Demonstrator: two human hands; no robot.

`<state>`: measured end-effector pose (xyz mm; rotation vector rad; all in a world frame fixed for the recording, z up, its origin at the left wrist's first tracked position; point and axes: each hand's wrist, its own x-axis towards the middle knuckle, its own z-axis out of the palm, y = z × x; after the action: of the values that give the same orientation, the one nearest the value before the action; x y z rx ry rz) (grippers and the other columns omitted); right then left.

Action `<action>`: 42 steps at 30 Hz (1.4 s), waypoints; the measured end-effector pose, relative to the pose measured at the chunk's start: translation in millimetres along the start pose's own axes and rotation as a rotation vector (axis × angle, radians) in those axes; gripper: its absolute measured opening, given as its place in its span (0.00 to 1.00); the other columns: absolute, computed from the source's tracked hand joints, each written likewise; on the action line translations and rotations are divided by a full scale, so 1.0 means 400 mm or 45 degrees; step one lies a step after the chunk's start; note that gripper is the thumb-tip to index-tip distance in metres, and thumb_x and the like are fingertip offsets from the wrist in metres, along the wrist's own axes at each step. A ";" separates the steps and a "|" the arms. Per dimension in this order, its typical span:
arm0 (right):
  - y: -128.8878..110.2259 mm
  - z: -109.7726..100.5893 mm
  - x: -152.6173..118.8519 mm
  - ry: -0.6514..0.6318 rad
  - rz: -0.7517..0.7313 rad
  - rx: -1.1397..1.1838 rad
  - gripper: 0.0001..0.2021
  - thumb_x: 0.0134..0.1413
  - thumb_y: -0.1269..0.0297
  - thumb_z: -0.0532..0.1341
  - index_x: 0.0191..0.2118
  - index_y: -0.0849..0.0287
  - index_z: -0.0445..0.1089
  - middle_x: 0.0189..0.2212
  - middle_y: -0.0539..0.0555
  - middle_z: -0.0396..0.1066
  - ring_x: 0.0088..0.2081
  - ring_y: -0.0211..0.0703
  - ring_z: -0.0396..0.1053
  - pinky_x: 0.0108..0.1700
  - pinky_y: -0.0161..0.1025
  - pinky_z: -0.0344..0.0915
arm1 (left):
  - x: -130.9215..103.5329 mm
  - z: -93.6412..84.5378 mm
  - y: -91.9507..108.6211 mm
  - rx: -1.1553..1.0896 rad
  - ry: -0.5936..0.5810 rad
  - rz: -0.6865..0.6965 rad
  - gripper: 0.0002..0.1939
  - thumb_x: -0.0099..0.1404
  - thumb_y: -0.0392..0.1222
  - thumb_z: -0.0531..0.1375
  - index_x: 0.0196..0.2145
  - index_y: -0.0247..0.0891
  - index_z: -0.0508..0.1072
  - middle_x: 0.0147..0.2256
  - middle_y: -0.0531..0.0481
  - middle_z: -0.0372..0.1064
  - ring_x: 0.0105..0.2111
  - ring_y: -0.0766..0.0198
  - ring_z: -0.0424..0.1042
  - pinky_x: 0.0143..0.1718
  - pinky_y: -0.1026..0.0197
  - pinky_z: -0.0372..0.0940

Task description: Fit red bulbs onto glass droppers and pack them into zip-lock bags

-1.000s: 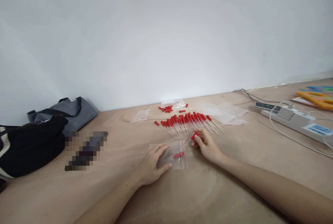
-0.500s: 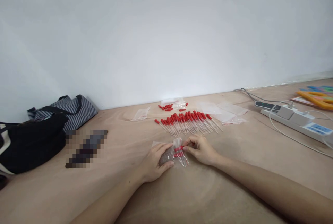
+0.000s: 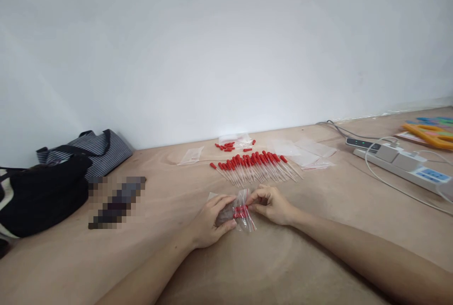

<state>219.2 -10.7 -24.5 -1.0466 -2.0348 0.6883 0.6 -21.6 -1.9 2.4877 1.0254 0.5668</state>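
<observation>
A clear zip bag lies on the table before me with several red rubber bulbs side by side near its mouth. My left hand holds the bag from the left, fingers over its top and thumb at its lower side. From the right, the pinched fingers of my right hand touch the red bulbs at the bag's opening; the exact contact is partly hidden. Just beyond both hands, a row of droppers with red bulbs and thin clear stems lies fanned out.
Behind the droppers are loose red bulbs and flat clear bags. A power strip with plugs and cables stands right, near an orange frame. At left are a black bag, a striped bag and a pixelated dark object.
The red bulbs at the bag's mouth have shifted slightly left and sit closer together, deeper in the bag. My right fingers have moved slightly; my left hand has stayed in place.
</observation>
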 end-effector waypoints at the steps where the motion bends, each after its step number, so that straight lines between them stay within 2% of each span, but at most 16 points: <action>1: 0.001 0.001 0.001 -0.016 -0.004 -0.002 0.04 0.44 0.71 0.60 0.28 0.57 0.72 0.21 0.48 0.66 0.26 0.35 0.61 0.32 0.33 0.57 | 0.000 0.000 0.001 0.001 -0.003 0.002 0.22 0.58 0.44 0.57 0.50 0.41 0.60 0.48 0.45 0.62 0.47 0.56 0.63 0.48 0.54 0.59; 4: 0.005 0.004 0.002 -0.045 0.057 -0.024 0.03 0.45 0.70 0.59 0.28 0.58 0.71 0.18 0.46 0.65 0.21 0.32 0.59 0.29 0.31 0.57 | 0.001 0.004 -0.001 0.010 0.001 0.001 0.23 0.58 0.45 0.57 0.51 0.41 0.59 0.49 0.45 0.61 0.48 0.56 0.62 0.48 0.53 0.59; 7: 0.007 0.007 0.004 -0.006 0.157 0.013 0.03 0.45 0.69 0.59 0.28 0.60 0.69 0.19 0.47 0.67 0.19 0.31 0.59 0.25 0.30 0.56 | 0.000 0.004 -0.004 0.033 0.019 -0.006 0.24 0.57 0.45 0.57 0.51 0.41 0.59 0.49 0.44 0.61 0.48 0.56 0.61 0.49 0.53 0.59; 9: 0.007 0.006 0.005 0.016 0.163 0.019 0.04 0.47 0.68 0.58 0.28 0.60 0.69 0.22 0.48 0.69 0.21 0.32 0.61 0.26 0.31 0.57 | -0.002 0.000 -0.006 0.057 0.052 -0.018 0.23 0.57 0.46 0.57 0.51 0.41 0.61 0.49 0.44 0.61 0.49 0.56 0.61 0.49 0.53 0.58; 12: 0.003 0.001 0.005 0.011 0.078 -0.107 0.07 0.50 0.68 0.56 0.30 0.57 0.72 0.25 0.50 0.71 0.28 0.36 0.64 0.34 0.35 0.58 | -0.012 -0.013 -0.011 0.092 0.089 -0.035 0.19 0.59 0.45 0.55 0.48 0.41 0.64 0.49 0.45 0.61 0.50 0.56 0.60 0.51 0.52 0.57; 15: -0.003 -0.003 0.000 -0.035 -0.016 -0.282 0.07 0.50 0.67 0.57 0.32 0.52 0.73 0.29 0.51 0.70 0.35 0.40 0.64 0.40 0.39 0.55 | -0.024 -0.022 -0.021 0.105 0.031 -0.051 0.16 0.61 0.43 0.53 0.47 0.41 0.67 0.50 0.45 0.61 0.50 0.57 0.60 0.51 0.52 0.57; 20: 0.001 -0.018 0.001 -0.110 -0.014 -0.442 0.10 0.51 0.66 0.55 0.36 0.48 0.72 0.31 0.51 0.69 0.37 0.42 0.63 0.41 0.41 0.52 | -0.027 -0.018 -0.030 0.111 -0.040 -0.062 0.17 0.61 0.41 0.53 0.49 0.42 0.66 0.50 0.46 0.63 0.51 0.57 0.60 0.51 0.50 0.57; 23: 0.016 -0.044 0.036 0.031 0.155 -0.457 0.08 0.49 0.65 0.56 0.33 0.53 0.72 0.33 0.51 0.70 0.37 0.41 0.64 0.41 0.39 0.54 | -0.023 -0.013 -0.033 0.104 -0.035 -0.044 0.17 0.61 0.42 0.53 0.49 0.42 0.66 0.51 0.46 0.62 0.52 0.57 0.60 0.52 0.50 0.56; 26: 0.026 -0.067 0.096 0.167 0.432 -0.576 0.10 0.49 0.63 0.55 0.32 0.57 0.72 0.32 0.53 0.71 0.35 0.42 0.67 0.38 0.36 0.57 | -0.022 -0.011 -0.038 0.097 -0.032 -0.044 0.18 0.61 0.42 0.53 0.49 0.41 0.65 0.51 0.45 0.62 0.52 0.57 0.60 0.51 0.50 0.56; 29: 0.027 -0.069 0.159 0.167 0.704 -0.734 0.11 0.48 0.59 0.55 0.31 0.57 0.72 0.33 0.55 0.72 0.37 0.46 0.68 0.35 0.37 0.58 | -0.023 -0.011 -0.039 0.097 -0.039 -0.053 0.18 0.61 0.42 0.53 0.49 0.41 0.65 0.51 0.45 0.62 0.52 0.57 0.59 0.52 0.49 0.56; 31: 0.027 -0.061 0.190 0.158 0.810 -0.781 0.12 0.48 0.58 0.54 0.31 0.58 0.72 0.33 0.58 0.72 0.38 0.49 0.68 0.35 0.39 0.59 | -0.024 -0.013 -0.036 0.104 -0.051 -0.062 0.17 0.61 0.42 0.53 0.49 0.42 0.65 0.51 0.46 0.61 0.52 0.57 0.58 0.52 0.48 0.55; 36: 0.035 -0.045 0.230 0.159 0.905 -0.815 0.12 0.47 0.61 0.55 0.34 0.62 0.71 0.35 0.62 0.72 0.38 0.52 0.69 0.35 0.41 0.61 | -0.024 -0.019 -0.025 0.101 -0.074 -0.070 0.18 0.61 0.41 0.53 0.50 0.44 0.64 0.52 0.47 0.61 0.53 0.57 0.58 0.52 0.48 0.55; 42: 0.029 -0.040 0.247 0.125 0.921 -0.845 0.14 0.47 0.61 0.55 0.37 0.63 0.70 0.38 0.63 0.70 0.39 0.51 0.69 0.37 0.42 0.61 | -0.026 -0.015 -0.031 0.083 -0.052 -0.057 0.17 0.62 0.42 0.53 0.50 0.44 0.65 0.52 0.47 0.61 0.52 0.57 0.58 0.52 0.49 0.55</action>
<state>197.8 80.6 12.5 -2.2080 -1.8055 0.2657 -16.1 -19.8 -5.0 2.5149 1.0979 0.4742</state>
